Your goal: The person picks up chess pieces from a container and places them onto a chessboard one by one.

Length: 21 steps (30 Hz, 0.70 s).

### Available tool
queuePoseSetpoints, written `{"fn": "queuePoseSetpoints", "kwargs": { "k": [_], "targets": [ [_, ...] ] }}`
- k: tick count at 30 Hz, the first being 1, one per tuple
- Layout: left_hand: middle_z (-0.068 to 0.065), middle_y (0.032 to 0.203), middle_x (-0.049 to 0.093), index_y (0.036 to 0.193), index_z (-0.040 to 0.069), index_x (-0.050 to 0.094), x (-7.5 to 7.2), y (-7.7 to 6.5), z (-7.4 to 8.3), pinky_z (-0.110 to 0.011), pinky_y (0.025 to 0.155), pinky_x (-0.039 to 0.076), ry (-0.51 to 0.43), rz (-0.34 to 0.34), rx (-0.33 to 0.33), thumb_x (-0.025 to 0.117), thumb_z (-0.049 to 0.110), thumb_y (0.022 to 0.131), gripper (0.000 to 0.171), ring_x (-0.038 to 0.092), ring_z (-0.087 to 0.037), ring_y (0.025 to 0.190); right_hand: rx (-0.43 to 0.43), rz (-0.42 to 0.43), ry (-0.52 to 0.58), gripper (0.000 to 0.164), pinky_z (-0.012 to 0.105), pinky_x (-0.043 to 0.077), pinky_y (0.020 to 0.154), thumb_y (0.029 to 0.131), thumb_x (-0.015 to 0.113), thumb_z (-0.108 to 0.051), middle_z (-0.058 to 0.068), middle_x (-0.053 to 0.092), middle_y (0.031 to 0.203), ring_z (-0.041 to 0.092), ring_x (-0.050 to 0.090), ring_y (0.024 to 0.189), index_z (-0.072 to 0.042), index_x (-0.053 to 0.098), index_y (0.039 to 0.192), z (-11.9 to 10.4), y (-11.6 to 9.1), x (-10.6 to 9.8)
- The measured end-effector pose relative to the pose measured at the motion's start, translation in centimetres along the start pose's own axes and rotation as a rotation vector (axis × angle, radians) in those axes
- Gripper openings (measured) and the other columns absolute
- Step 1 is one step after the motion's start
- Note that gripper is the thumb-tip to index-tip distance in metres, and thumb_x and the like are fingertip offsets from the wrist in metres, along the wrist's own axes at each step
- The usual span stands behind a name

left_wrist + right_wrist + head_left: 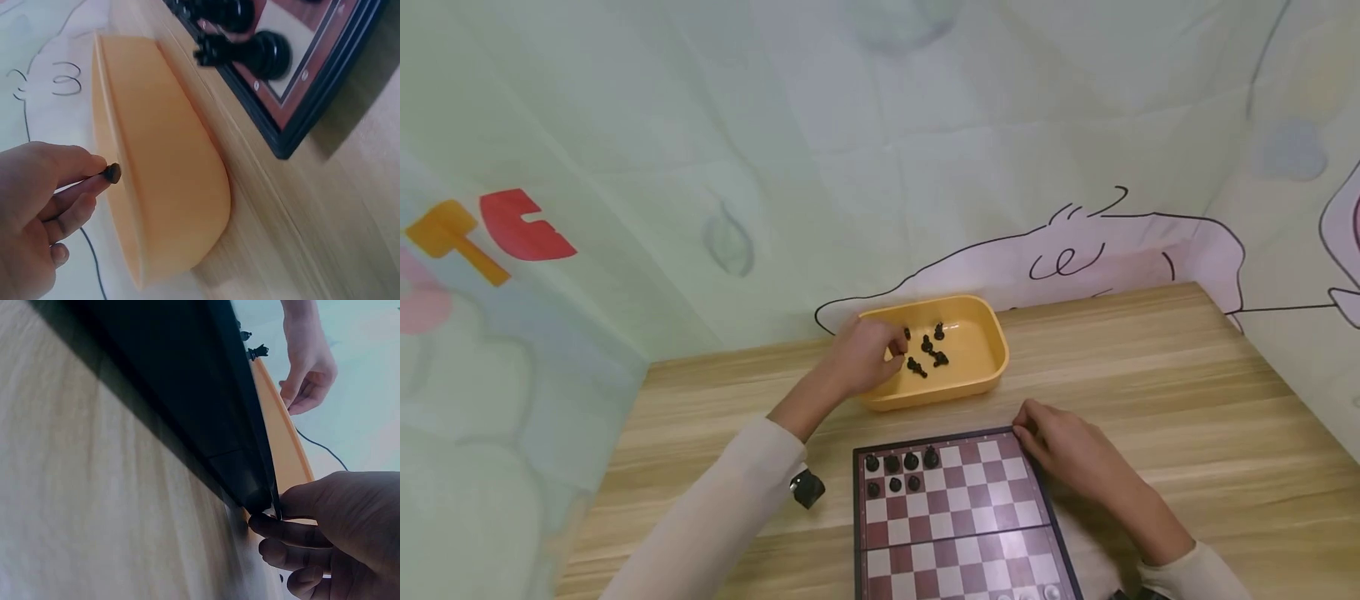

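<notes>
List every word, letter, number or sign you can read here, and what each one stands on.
"T": orange, tilted, on the wall backdrop.
"E": red, tilted, on the same backdrop.
Pink shape beside them: cut off by the head view's edge, cannot be read.
Pale marks along the border of the chessboard: too small and blurred to read.

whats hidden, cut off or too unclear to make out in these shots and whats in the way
Near end of the chessboard: cut off by the head view's bottom edge, as are parts of the light pieces.
Held black piece, its kind: left wrist view, mostly covered by the left hand.
Part of the yellow tray's left side: head view, behind that hand.
</notes>
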<state>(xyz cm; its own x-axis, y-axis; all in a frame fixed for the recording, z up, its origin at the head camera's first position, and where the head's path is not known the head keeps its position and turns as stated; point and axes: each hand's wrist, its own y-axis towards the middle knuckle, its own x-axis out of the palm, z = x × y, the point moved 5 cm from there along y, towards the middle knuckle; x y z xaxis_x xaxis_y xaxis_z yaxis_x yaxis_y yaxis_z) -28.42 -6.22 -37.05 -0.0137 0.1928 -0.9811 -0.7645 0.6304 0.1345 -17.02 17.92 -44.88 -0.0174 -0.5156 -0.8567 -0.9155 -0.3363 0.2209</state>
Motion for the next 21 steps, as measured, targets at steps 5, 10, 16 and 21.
{"fn": "queuePoseSetpoints", "kwargs": {
  "k": [5, 10, 16, 21],
  "targets": [
    [0.015, 0.082, 0.065, 0.089, 0.020, 0.069, -0.4, -1.1, 1.2, -0.034, 0.078, 0.033, -0.030, 0.033, 0.017, 0.067, 0.021, 0.083, 0.006, 0.058, -0.004, 0.078, 0.004, -0.006, -0.010, 0.006, 0.028, 0.047, 0.059, 0.091, 0.061, -0.018, -0.014, 0.054, 0.076, 0.002, 0.050, 0.067, -0.020, 0.055, 0.092, 0.1, -0.2, 0.3],
    [0.015, 0.083, 0.065, 0.089, 0.021, 0.068, -1.0, -1.9, 2.8, -0.030, 0.072, 0.030, -0.010, 0.036, 0.046, 0.069, 0.027, 0.084, 0.008, 0.053, 0.003, 0.075, 0.009, -0.014, -0.014, 0.006, 0.028, 0.046, 0.058, 0.091, 0.060, -0.020, -0.015, 0.054, 0.076, 0.003, 0.049, 0.066, -0.020, 0.055, 0.092, 0.3, -0.2, 0.4],
    [0.017, 0.082, 0.064, 0.087, 0.024, 0.067, -2.0, -2.8, 4.3, -0.030, 0.066, 0.027, 0.023, 0.060, 0.089, 0.068, 0.030, 0.085, 0.007, 0.050, 0.005, 0.071, -0.005, -0.004, -0.019, 0.006, 0.028, 0.046, 0.057, 0.091, 0.061, -0.019, -0.015, 0.053, 0.076, 0.003, 0.049, 0.066, -0.021, 0.055, 0.092, 0.2, -0.3, 0.3],
    [0.017, 0.082, 0.064, 0.087, 0.023, 0.067, -2.4, -3.6, 5.3, -0.030, 0.066, 0.027, 0.004, 0.077, 0.115, 0.070, 0.029, 0.083, 0.007, 0.051, 0.005, 0.071, -0.011, 0.008, -0.022, 0.007, 0.028, 0.046, 0.057, 0.091, 0.061, -0.020, -0.014, 0.054, 0.076, 0.003, 0.049, 0.066, -0.021, 0.054, 0.092, 0.1, -0.3, 0.2]
  ]
}}
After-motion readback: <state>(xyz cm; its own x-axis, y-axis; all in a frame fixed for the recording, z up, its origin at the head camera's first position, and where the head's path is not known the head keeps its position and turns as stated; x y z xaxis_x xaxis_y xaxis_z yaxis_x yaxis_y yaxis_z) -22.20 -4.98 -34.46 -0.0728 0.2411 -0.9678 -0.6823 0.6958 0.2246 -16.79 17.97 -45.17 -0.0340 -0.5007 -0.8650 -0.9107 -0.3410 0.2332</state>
